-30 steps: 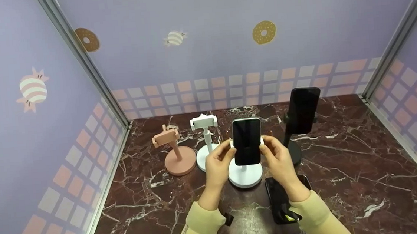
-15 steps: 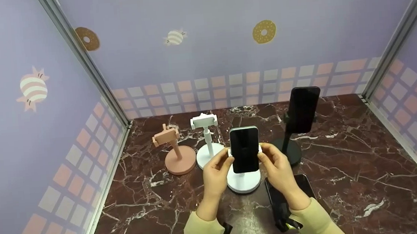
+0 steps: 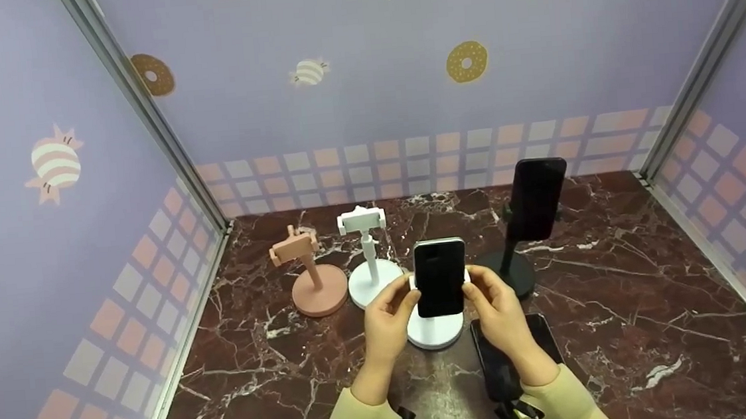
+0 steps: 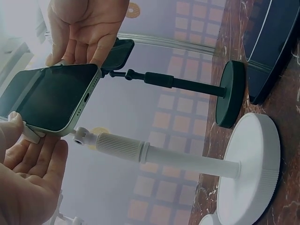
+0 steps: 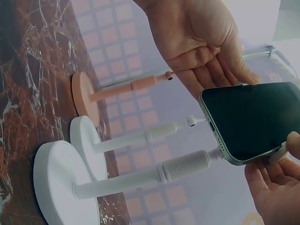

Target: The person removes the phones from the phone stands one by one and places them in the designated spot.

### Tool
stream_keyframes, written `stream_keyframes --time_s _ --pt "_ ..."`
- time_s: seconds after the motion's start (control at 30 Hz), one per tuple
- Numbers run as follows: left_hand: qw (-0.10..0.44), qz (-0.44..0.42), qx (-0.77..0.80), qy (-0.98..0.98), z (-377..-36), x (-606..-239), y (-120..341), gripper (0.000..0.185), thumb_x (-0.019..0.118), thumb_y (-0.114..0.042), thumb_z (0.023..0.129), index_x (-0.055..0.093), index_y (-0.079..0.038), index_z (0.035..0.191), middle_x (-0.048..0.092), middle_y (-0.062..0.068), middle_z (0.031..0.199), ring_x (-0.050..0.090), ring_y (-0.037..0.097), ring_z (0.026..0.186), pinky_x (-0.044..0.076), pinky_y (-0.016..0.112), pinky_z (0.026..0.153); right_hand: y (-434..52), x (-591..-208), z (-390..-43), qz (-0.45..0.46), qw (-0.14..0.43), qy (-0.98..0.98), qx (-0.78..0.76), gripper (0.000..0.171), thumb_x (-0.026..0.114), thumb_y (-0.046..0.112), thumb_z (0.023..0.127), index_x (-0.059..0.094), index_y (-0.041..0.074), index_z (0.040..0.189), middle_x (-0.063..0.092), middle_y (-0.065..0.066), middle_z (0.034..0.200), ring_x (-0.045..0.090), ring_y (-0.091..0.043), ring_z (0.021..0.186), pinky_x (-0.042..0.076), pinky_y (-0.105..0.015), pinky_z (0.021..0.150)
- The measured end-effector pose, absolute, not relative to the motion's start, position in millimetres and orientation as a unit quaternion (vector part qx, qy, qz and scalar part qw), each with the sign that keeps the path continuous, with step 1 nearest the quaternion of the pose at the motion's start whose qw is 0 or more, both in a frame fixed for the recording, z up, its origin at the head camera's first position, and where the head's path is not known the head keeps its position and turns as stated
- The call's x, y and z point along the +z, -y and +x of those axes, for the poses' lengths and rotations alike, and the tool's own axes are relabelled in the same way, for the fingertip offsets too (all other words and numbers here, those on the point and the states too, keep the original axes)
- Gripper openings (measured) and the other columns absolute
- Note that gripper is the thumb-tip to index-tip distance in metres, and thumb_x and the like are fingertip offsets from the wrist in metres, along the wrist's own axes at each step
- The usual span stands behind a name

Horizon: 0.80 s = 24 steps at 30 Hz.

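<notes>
A phone (image 3: 441, 277) with a black screen and pale rim sits in the clamp of a white phone stand (image 3: 436, 333). My left hand (image 3: 386, 332) pinches the clamp's left end at the phone's edge between thumb and fingers. At the other edge, my right hand (image 3: 504, 312) pinches the clamp's right end the same way. In the left wrist view the stand's ribbed white post (image 4: 122, 147) runs from the round base up to a ball joint behind the phone. Both wrist views show the thumbs on the front side and the fingers behind.
Behind stand a pink phone stand (image 3: 319, 290), a second white stand (image 3: 375, 282) and a black stand (image 3: 518, 278) bearing a dark phone (image 3: 539, 200). A black phone-like slab (image 3: 491, 360) lies flat beneath my right wrist. Patterned walls enclose the marble tabletop (image 3: 621, 323).
Both hands, the white stand and its phone have come nearer to me. The phone looks slightly shorter in the head view, as if tilted back more. The other stands stay in place.
</notes>
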State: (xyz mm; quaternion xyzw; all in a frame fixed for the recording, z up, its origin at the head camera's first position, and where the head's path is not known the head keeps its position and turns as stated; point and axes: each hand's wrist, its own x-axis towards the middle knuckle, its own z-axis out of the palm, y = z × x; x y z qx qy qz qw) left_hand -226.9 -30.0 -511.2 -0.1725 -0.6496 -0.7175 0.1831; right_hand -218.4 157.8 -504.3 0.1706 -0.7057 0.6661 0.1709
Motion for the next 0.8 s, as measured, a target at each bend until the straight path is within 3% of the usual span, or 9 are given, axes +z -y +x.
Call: stream_keyframes --time_s 0.3,0.8 --pt "0.18 -0.159 -0.711 0.661 -226.4 -511.8 29.9 0.031 0.069 0.004 0.093 0.064 0.019 0.12 0.069 0.036 0.115 0.067 -0.001 0.103 0.057 0.017 0.091 -159.2 -503.5 -218.1 0.17 0.168 0.715 0.657 0.026 0.055 -0.003 0.103 0.057 -0.018 0.124 0.066 -0.028 0.115 0.065 0.0 0.101 0.055 -0.013 0.089" --pt "0.18 -0.163 -0.711 0.659 -226.0 -511.1 30.3 0.03 0.069 0.005 0.093 0.065 0.019 0.119 0.069 0.036 0.114 0.067 -0.001 0.101 0.057 0.017 0.09 -160.9 -500.3 -217.4 0.165 0.157 0.72 0.656 0.026 0.056 -0.005 0.102 0.057 -0.019 0.124 0.064 -0.033 0.117 0.064 0.003 0.102 0.053 -0.011 0.089"
